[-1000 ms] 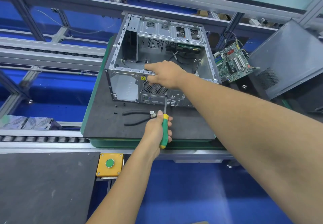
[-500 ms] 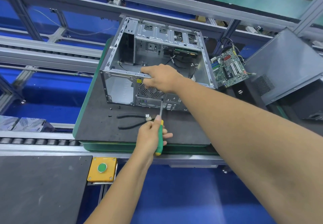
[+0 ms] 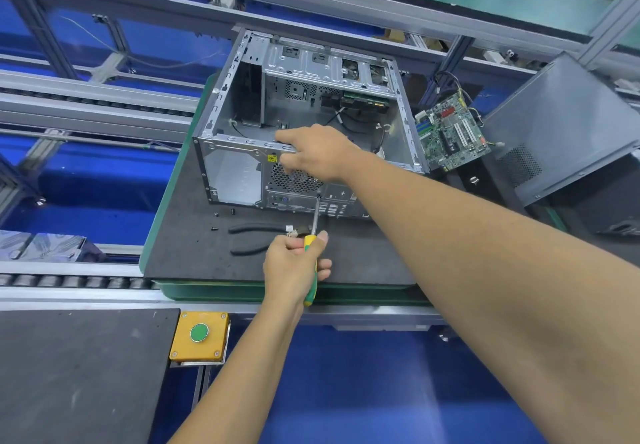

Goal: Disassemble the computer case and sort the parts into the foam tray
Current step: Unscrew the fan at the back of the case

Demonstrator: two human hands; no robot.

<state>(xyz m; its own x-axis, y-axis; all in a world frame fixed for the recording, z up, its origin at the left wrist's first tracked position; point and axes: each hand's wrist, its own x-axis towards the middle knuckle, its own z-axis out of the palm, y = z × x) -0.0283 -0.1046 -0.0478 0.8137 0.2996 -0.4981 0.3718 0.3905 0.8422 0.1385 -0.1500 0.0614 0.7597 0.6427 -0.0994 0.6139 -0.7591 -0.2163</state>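
Open computer case (image 3: 304, 121) holds cables and a drive; right hand (image 3: 317, 152) fingers gripping its rim, left hand (image 3: 294, 265) fingers wrapped round screwdriver (image 3: 311, 263), tip at rear panel.

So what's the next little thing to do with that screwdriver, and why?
Probably turn the screwdriver to back out a screw. The left hand grips its handle, with the tip against the rear panel of the case, just under the fan grille. The right hand grips the case's top edge, bracing it. Three loose screws already lie on the mat.
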